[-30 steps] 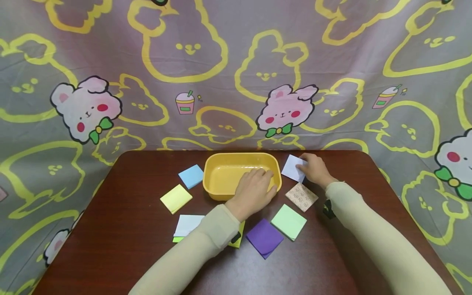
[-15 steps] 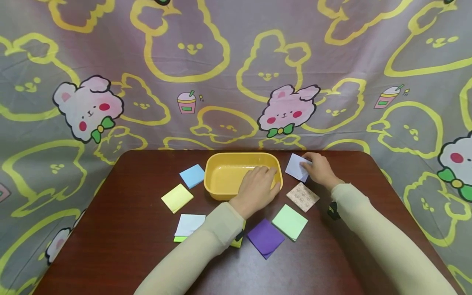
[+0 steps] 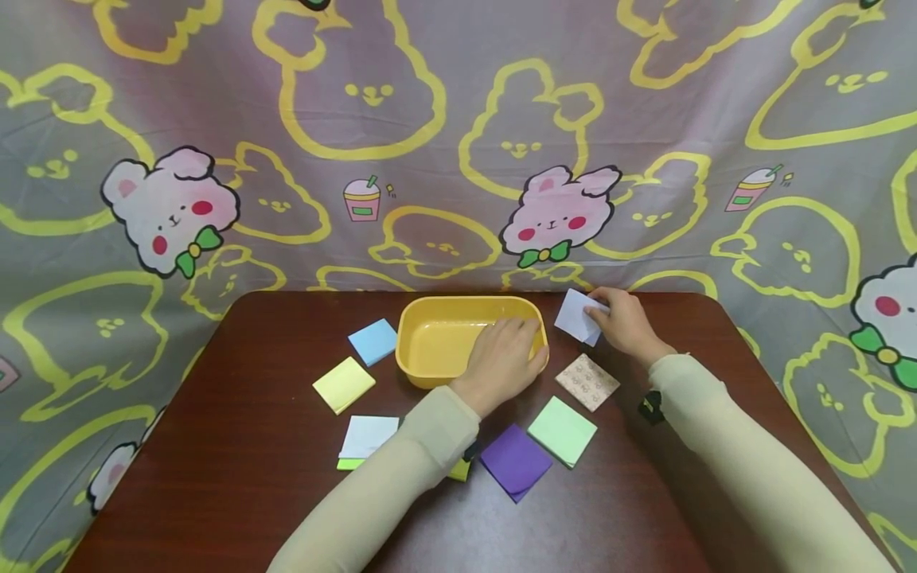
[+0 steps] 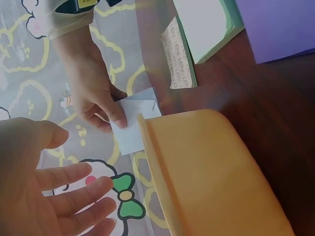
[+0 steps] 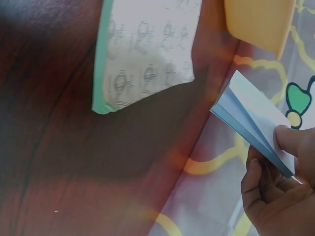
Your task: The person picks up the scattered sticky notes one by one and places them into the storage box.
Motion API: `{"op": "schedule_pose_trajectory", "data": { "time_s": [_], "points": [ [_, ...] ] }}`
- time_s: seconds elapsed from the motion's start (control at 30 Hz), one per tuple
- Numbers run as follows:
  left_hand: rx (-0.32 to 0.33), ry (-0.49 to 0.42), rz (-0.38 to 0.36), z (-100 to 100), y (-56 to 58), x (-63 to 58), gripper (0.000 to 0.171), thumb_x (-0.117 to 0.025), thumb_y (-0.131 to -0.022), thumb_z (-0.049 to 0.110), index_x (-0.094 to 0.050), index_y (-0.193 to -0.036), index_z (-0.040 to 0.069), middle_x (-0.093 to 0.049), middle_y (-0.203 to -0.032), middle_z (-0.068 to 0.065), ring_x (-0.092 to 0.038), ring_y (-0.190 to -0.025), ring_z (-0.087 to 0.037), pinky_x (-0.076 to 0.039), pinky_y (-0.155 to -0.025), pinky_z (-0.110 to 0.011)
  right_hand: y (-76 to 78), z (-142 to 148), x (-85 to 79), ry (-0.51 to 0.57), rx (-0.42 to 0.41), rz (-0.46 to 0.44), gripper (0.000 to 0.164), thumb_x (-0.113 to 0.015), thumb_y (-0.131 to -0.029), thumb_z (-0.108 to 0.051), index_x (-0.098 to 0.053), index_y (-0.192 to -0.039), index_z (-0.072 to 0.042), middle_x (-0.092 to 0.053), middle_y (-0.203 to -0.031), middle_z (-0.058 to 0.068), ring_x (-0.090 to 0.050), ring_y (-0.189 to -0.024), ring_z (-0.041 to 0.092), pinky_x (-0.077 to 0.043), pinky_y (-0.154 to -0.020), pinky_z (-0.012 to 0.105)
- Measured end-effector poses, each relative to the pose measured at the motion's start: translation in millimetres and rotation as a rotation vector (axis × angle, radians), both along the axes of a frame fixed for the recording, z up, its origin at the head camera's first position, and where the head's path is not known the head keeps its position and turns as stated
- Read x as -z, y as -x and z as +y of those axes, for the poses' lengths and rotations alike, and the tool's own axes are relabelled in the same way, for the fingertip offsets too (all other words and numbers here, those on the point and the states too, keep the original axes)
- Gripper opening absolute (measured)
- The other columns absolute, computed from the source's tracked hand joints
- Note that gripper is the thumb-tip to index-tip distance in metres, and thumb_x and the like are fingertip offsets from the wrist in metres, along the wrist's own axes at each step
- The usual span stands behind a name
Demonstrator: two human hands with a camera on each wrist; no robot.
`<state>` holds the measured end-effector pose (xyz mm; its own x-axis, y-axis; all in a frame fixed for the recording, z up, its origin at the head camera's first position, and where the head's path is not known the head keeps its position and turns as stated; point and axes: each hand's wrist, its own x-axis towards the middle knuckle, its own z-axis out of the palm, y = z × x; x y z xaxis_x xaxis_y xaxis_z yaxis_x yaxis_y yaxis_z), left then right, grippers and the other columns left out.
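Observation:
My right hand (image 3: 625,320) pinches a pale blue sticky note pad (image 3: 579,317) by its right side, at the back right of the table. In the right wrist view the thumb lies on top of the pad (image 5: 258,123) and the fingers curl beneath; its top sheet lifts away at one side. My left hand (image 3: 501,358) is over the right end of the yellow plastic basin (image 3: 430,380). The left wrist view shows that hand (image 4: 59,191) with its fingers apart and nothing in them, beside the basin's rim (image 4: 152,162).
Left of the basin lie a blue pad (image 3: 373,342), a yellow pad (image 3: 344,385) and a white pad (image 3: 368,438) on a green one. On the right are a patterned pad (image 3: 587,382), a light green pad (image 3: 562,431) and a purple pad (image 3: 516,461). A patterned curtain (image 3: 430,119) hangs behind.
My right hand has taken the pale blue pad up from the table and tilted it, moving slightly right and back. My left hand has shifted slightly right over the basin.

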<state>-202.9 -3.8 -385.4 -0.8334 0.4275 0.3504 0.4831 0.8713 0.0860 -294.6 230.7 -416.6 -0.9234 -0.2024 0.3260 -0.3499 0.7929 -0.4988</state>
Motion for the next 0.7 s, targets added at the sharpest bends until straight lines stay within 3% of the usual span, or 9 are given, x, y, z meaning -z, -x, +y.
{"op": "schedule_pose_trajectory", "data": {
  "time_s": [0.43, 0.7],
  "points": [
    [-0.008, 0.009, -0.055, -1.2, 5.9, -8.1, 0.046, -0.045, -0.093, 0.042, -0.056, -0.125, 0.012, -0.063, -0.114, -0.005, -0.057, -0.102, -0.022, -0.045, -0.088, -0.036, -10.7, -14.7, -23.0, 0.028, -0.025, 0.043, 0.020, -0.059, -0.091, -0.017, -0.065, -0.101, 0.000, -0.066, -0.091, 0.015, -0.059, -0.075, 0.025, -0.047, -0.068, 0.043],
    [-0.003, -0.004, -0.031, -4.2, 9.2, -15.6, 0.043, -0.046, -0.093, 0.042, -0.057, -0.122, 0.012, -0.064, -0.111, -0.004, -0.057, -0.098, -0.021, -0.047, -0.082, -0.034, -20.6, -28.6, -37.9, 0.052, -0.072, 0.105, 0.020, -0.060, -0.090, -0.017, -0.065, -0.100, 0.000, -0.066, -0.088, 0.015, -0.059, -0.070, 0.024, -0.049, -0.060, 0.040]
  ]
}}
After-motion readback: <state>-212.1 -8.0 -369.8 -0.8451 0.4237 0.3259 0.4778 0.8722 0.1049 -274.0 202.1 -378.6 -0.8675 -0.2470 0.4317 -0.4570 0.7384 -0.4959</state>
